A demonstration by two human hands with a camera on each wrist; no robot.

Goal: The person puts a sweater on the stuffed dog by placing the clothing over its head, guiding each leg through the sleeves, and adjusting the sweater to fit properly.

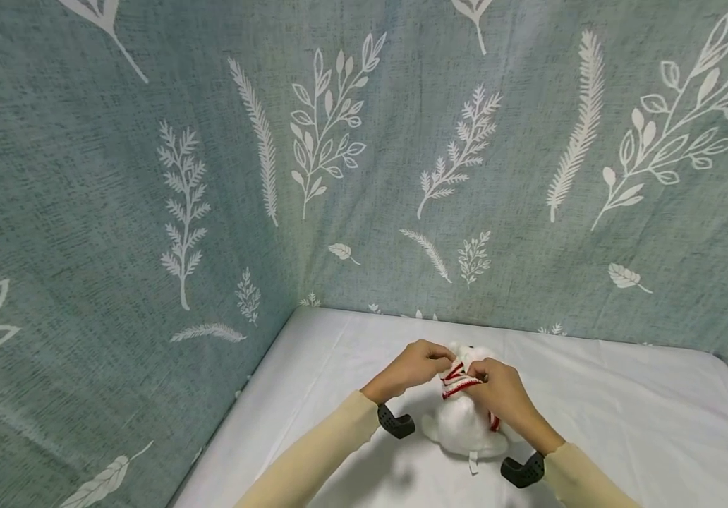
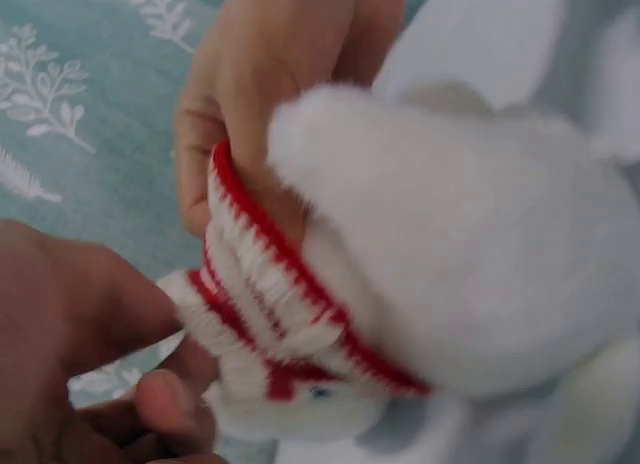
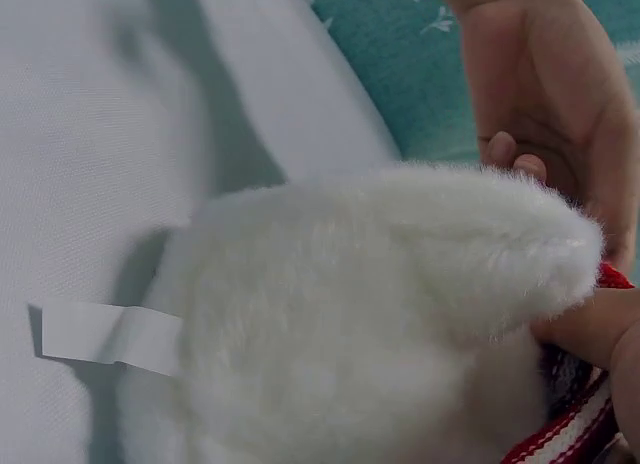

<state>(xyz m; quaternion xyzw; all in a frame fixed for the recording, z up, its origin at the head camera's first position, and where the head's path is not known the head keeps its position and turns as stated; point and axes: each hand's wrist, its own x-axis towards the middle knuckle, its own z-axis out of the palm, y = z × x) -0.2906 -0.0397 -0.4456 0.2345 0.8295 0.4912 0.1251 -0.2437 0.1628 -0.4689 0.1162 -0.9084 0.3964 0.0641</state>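
A white plush toy (image 1: 465,427) sits on the white-covered surface with its back and a fabric tag (image 3: 100,334) toward me. Round its neck is a red-and-white knitted scarf (image 1: 457,383), whose red edging shows large in the left wrist view. My left hand (image 1: 416,365) pinches the knit on the left side, by the toy's head. From the right, my right hand (image 1: 502,391) holds the scarf's other side between thumb and fingers. In the right wrist view the toy's furry body (image 3: 350,304) hides part of both hands.
A white sheet (image 1: 313,367) covers the surface under the toy. Grey-green leaf-patterned curtains (image 1: 389,176) rise along its back and left edges. A dark wrist strap mount (image 1: 396,423) sits below each hand.
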